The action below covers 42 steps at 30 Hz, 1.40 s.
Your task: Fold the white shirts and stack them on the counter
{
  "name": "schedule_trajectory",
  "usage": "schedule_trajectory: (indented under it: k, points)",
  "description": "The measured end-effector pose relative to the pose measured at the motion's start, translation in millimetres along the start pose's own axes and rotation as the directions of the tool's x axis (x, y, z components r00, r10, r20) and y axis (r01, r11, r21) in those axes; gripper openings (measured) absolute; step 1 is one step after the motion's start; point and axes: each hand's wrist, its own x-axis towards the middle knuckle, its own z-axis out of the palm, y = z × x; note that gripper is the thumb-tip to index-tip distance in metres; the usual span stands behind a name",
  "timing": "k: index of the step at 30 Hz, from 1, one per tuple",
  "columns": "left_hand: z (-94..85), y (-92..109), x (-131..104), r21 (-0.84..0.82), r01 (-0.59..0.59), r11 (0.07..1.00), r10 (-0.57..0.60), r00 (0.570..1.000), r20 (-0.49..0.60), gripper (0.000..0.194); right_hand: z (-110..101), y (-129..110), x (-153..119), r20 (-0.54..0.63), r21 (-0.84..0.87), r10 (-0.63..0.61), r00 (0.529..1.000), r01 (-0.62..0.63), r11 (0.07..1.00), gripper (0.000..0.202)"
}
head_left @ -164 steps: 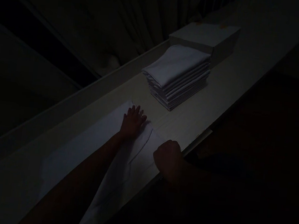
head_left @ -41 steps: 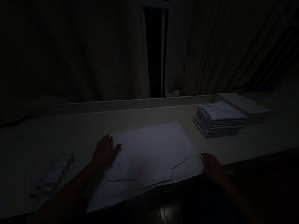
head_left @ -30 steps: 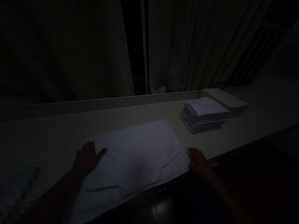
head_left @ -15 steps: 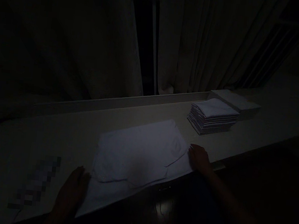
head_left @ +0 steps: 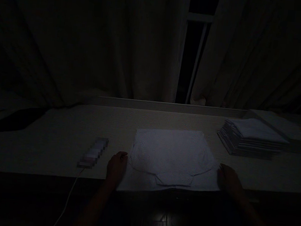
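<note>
The left hand (head_left: pixel 116 166) and right hand (head_left: pixel 230 180) curl beside opposite edges of a flat, layered white cloth (head_left: pixel 173 153) (whether either grips it, I cannot tell).

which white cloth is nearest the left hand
The cloth spread out between the left hand and the right hand; the others sit folded in a stack to its right.

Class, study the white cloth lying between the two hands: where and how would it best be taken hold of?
The white cloth is probably best pinched at its side edges, one hand from each side: it lies flat and wide, with the left hand beside its left edge and the right hand beside its right.
</note>
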Motion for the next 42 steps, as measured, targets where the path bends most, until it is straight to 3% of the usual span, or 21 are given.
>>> schedule_trajectory:
  k: [7,11,13,15,17,18,20,23,25,27,29,31,36,42]
  points:
    - [16.4,2.3,3.3,-0.016,-0.091,0.996,0.092,0.992,0.088,0.029,-1.4,4.1,-2.4,-0.017,0.017,-0.048,0.999,0.048,0.999,0.044]
    - [6.7,-11.1,3.7,-0.019,-0.145,0.989,0.146,0.985,0.086,0.034,-5.3,3.4,-3.2,-0.042,0.087,-0.118,0.992,0.121,0.989,0.049]
    - [-2.8,-26.6,4.1,-0.017,-0.253,0.967,0.253,0.962,0.102,0.037,-7.4,1.0,-3.0,-0.065,0.131,-0.14,0.988,0.147,0.98,0.051]
    - [-13.5,-44.5,3.7,0.037,-0.517,0.855,0.503,0.845,0.185,0.041,-10.1,-2.8,-2.5,-0.105,0.161,-0.104,0.989,0.12,0.98,0.047]
    - [-23.7,-58.4,0.3,0.078,-0.704,0.706,0.659,0.694,0.292,0.049,-14.6,-7.5,-2.9,-0.145,0.152,-0.058,0.988,0.08,0.985,0.045]
    - [-27.9,-62.1,-3.5,0.106,-0.754,0.649,0.693,0.642,0.327,0.056,-18.0,-10.3,-4.0,-0.154,0.136,-0.056,0.986,0.077,0.988,0.047]
    - [-32.7,-61.5,-15.6,0.157,-0.822,0.548,0.73,0.561,0.391,0.075,-26.8,-16.8,-8.3,-0.121,0.098,-0.131,0.984,0.143,0.985,0.061]
    - [-26.1,-45.1,-39.2,0.213,-0.864,0.456,0.739,0.501,0.451,0.097,-40.7,-28.6,-17.7,0.059,0.053,-0.353,0.934,0.35,0.935,0.087]
    - [-14.3,-29.7,-51.6,0.256,-0.858,0.446,0.725,0.513,0.46,0.093,-45.4,-35.5,-22.3,0.205,0.033,-0.471,0.858,0.475,0.88,0.098]
    - [-2.3,-15.6,-58.1,0.327,-0.814,0.48,0.674,0.581,0.457,0.076,-44.9,-39.3,-24.1,0.303,-0.001,-0.501,0.81,0.526,0.85,0.101]
    - [5.4,-6.3,-59.0,0.402,-0.758,0.513,0.599,0.652,0.466,0.065,-40.7,-39.4,-24.4,0.349,-0.052,-0.472,0.81,0.519,0.853,0.095]
    - [7.5,-4.5,-56.3,0.439,-0.735,0.516,0.548,0.678,0.49,0.069,-36.1,-36.4,-24.9,0.362,-0.087,-0.429,0.828,0.488,0.868,0.09]
    - [-2.5,-29.4,-45.9,0.35,-0.77,0.534,0.558,0.632,0.538,0.074,-34.9,-25.6,-31.3,0.325,-0.024,-0.427,0.844,0.459,0.888,0.083]
    - [-20.3,-64.0,-34.1,0.194,-0.821,0.536,0.692,0.56,0.456,0.057,-42.0,-10.8,-33.9,0.254,0.119,-0.516,0.818,0.503,0.856,0.076]
